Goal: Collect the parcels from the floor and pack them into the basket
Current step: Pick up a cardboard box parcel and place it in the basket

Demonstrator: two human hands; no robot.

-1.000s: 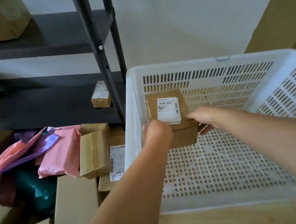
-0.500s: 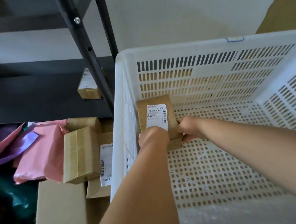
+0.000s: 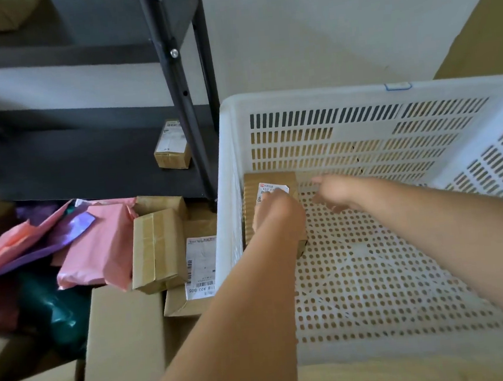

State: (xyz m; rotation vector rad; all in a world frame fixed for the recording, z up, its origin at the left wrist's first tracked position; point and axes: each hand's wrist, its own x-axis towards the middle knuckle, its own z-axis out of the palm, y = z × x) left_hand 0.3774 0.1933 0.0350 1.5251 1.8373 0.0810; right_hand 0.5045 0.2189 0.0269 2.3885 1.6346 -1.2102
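Floor at left: pink mailer w/ a taped cardboard box just beside it, & a small box on the black shelf behind. Right of those is the white basket, w/ the brown labelled parcel down in its far-left corner, against the left wall. My left hand lies on top of the parcel, can't tell if it grips or just presses; my right hand is just beside it, apart, fingers loose.

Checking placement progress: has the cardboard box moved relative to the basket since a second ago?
Yes: the cardboard box has dropped lower into the far-left corner of the basket.
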